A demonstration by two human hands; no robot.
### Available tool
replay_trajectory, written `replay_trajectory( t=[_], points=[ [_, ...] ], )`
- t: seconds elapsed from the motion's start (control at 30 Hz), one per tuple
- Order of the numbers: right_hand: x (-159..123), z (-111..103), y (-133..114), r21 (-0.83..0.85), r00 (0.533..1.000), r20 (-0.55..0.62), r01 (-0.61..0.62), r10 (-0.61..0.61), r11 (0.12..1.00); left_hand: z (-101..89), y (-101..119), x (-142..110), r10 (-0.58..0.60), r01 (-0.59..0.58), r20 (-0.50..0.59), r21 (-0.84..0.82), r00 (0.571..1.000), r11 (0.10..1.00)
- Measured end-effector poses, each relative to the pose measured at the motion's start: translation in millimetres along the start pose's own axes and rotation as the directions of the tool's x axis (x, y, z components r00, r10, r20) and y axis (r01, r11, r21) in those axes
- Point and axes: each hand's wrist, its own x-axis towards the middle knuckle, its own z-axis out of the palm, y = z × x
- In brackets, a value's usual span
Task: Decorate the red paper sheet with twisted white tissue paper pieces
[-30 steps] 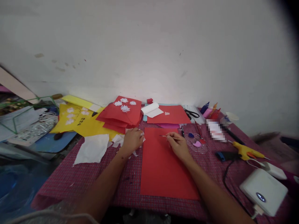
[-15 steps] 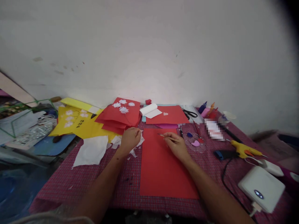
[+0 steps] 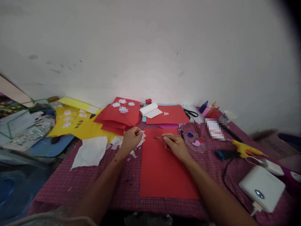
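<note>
My right hand is closed around a thin paintbrush, its tip pointing left over the upper part of a red paper sheet. My left hand is closed in a pinch at the sheet's upper left edge. A jagged white paper scrap shows right by those fingertips; whether they grip it is hidden. More torn white scraps lie beneath and beside that hand. To the right of the brush hand sits a clear paint palette with blue, pink and red paint.
Red folded cards with white flowers, yellow painted paper and a white tissue roll lie at the back. Paint bottles, a yellow glue gun and a white corded box occupy the right. A white sheet lies left.
My right hand has shifted slightly left and down with the paintbrush, whose tip now sits further left over the red sheet. My left hand stays almost in place; the view has shifted slightly.
</note>
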Motion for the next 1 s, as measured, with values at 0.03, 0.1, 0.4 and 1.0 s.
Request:
replay_trajectory(
  t=[0.03, 0.1, 0.4, 1.0],
  points=[
    [0, 0, 0, -0.01, 1.0, 0.017, 0.001, -0.001, 1.0, -1.1, 0, 0, 0.001, 0.001, -0.04, 0.043, 0.999, 0.999],
    [0, 1, 0, -0.018, 0.999, 0.034, 0.0, 0.0, 1.0, -3.1, 1, 0, 0.009, 0.003, -0.104, 0.111, 0.995, 0.994],
    [0, -1, -1, -0.011, 0.999, 0.032, -0.014, 0.015, 1.0, -3.4, -4, 3, -0.139, 0.127, -0.065, -0.173, 0.988, 0.977],
    [1, -5, 6, 0.072, 0.998, -0.045, -0.039, 0.043, 0.997, -12.5, 2, 3, -0.037, 0.033, -0.063, -0.069, 0.997, 0.997]
  ],
)
